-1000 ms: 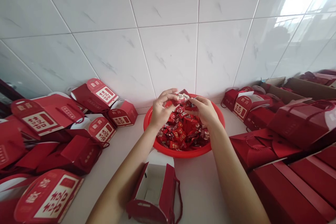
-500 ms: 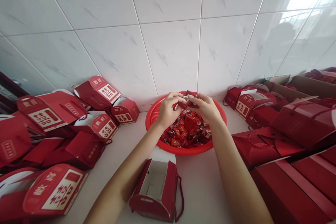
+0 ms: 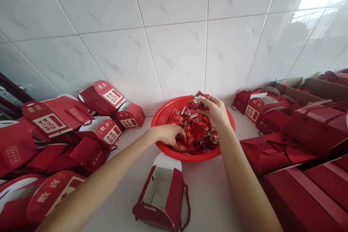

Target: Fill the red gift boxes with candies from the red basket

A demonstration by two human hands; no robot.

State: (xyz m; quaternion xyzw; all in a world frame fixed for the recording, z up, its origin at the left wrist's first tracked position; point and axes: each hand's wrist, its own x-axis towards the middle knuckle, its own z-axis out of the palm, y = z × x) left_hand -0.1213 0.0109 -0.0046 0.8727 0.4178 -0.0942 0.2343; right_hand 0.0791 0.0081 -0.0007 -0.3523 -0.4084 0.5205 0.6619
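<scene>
A red plastic basket (image 3: pixel 159 116) stands against the wall, filled with shiny wrapped candies (image 3: pixel 197 128) in red and dark red. My right hand (image 3: pixel 216 112) pinches a dark red wrapped candy (image 3: pixel 198 101) over the basket's far side. Down among the candies at the basket's left side, my left hand (image 3: pixel 172 134) has its fingers curled around a dark wrapper, partly hidden by the hand. In front of the basket sits an open red gift box (image 3: pixel 160 192) with a white inside, its flaps up and a cord handle at its right. I see nothing inside that box.
Several red gift boxes (image 3: pixel 57 116) with white printed labels are heaped on the left. More red boxes (image 3: pixel 296 185) and bags lie on the right, with open cardboard cartons (image 3: pixel 290 94) behind them. A white tiled wall (image 3: pixel 174 50) rises behind the basket.
My left hand has parted from the right one and moved down and left into the candies. My right hand stays above the basket, still holding its candy.
</scene>
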